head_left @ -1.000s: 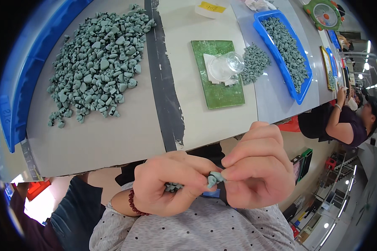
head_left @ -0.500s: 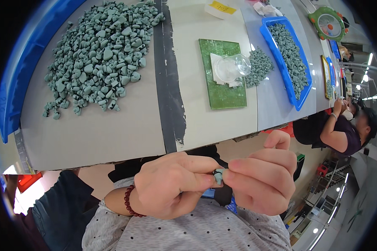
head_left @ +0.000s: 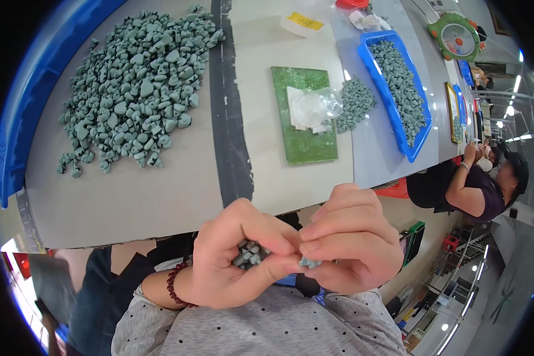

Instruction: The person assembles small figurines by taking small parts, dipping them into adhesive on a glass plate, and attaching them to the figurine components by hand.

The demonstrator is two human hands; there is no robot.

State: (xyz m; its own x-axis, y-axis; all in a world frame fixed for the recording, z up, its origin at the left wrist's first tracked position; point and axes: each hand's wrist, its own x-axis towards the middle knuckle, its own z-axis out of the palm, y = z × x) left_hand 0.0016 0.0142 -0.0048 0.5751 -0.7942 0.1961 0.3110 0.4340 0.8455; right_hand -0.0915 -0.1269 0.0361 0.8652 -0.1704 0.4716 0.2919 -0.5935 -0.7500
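Observation:
Just off the table's near edge, my left hand (head_left: 216,258) and my right hand (head_left: 359,243) meet fingertip to fingertip. A small grey-green piece (head_left: 308,261) is pinched between them, mostly covered by my fingers. Several more such grey-green pieces (head_left: 250,254) lie in the curled palm of my left hand. Thumb and forefinger of that hand reach the pinched piece from the left; the right fingers bend over it from the other side. On the table at the left spreads a large pile of similar small pieces (head_left: 139,89), some with black parts.
A green board (head_left: 308,151) carries a white pad and a clear round dish (head_left: 308,110). Beside it lies a heap of smaller pieces (head_left: 357,104). A blue tray (head_left: 418,148) holds more. A blue bin edge (head_left: 12,136), a green fan (head_left: 458,38) and a seated person (head_left: 486,187) are around.
My hands have shifted slightly left and turned, so the pieces in my left palm now show. The pinched piece is more hidden. The view has moved a little.

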